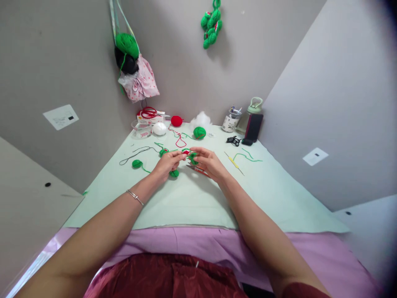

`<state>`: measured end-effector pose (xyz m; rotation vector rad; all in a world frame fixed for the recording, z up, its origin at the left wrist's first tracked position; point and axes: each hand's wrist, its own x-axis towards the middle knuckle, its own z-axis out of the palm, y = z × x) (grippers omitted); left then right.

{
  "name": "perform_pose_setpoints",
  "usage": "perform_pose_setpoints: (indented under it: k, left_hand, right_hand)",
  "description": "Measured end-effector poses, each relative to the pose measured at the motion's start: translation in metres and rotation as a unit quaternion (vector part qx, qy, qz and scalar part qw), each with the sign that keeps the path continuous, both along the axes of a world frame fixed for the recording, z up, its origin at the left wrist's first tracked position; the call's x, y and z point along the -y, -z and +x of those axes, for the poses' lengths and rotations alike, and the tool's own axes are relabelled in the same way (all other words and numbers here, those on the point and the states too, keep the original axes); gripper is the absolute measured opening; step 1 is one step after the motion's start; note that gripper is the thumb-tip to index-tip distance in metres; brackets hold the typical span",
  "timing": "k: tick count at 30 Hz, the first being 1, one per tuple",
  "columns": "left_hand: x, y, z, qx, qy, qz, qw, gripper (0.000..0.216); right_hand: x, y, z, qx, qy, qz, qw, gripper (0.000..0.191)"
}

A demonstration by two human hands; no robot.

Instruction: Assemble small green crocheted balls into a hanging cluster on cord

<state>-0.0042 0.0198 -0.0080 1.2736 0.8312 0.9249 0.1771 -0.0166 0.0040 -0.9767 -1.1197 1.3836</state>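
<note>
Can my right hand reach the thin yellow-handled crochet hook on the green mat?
Probably yes: the crochet hook lies on the mat beside the right hand, nothing between, though it pinches a green crocheted piece.

The small crocheted piece was green with a red patch. The flat table cover was pale mint, the round yarn ball red, the wound yarn ball green, the hanging cloth bag pink with darker dots, and the lap cloth lilac.

Near cloth lies open; yarn ball, cup, bottle crowd the back.
</note>
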Motion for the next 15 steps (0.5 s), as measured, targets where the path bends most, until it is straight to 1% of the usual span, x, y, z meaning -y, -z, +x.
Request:
perform_pose_setpoints:
  k: [3,6,8,10,12,13,15]
  left_hand:
    - [0.0,0.0,0.0,-0.016,0.004,0.005,1.0,0.038]
    - [0.0,0.001,0.001,-0.032,0.017,0.002,0.999,0.038]
    - [0.0,0.002,0.001,-0.036,0.024,-0.001,0.999,0.039]
    - [-0.002,0.001,-0.001,-0.028,0.022,-0.004,0.999,0.039]
    - [-0.004,-0.001,-0.004,-0.005,0.012,-0.01,1.0,0.039]
    - [-0.005,-0.002,-0.006,0.009,0.008,-0.015,1.0,0.039]
    - [-0.007,-0.005,-0.009,0.038,0.006,-0.022,0.999,0.038]
  right_hand:
    - [-0.002,0.002,-0.002,0.016,0.049,-0.006,0.999,0.029]
    - [-0.004,0.005,-0.002,0.007,0.096,-0.008,0.995,0.031]
    - [-0.006,0.006,0.0,0.012,0.104,-0.011,0.994,0.032]
    - [-0.008,0.006,0.006,0.038,0.113,0.001,0.993,0.031]
    - [-0.011,0.006,0.015,0.094,0.15,0.031,0.984,0.026]
    - [-0.013,0.007,0.021,0.137,0.181,0.048,0.973,0.021]
    - [-0.018,0.01,0.033,0.255,0.23,0.066,0.937,0.013]
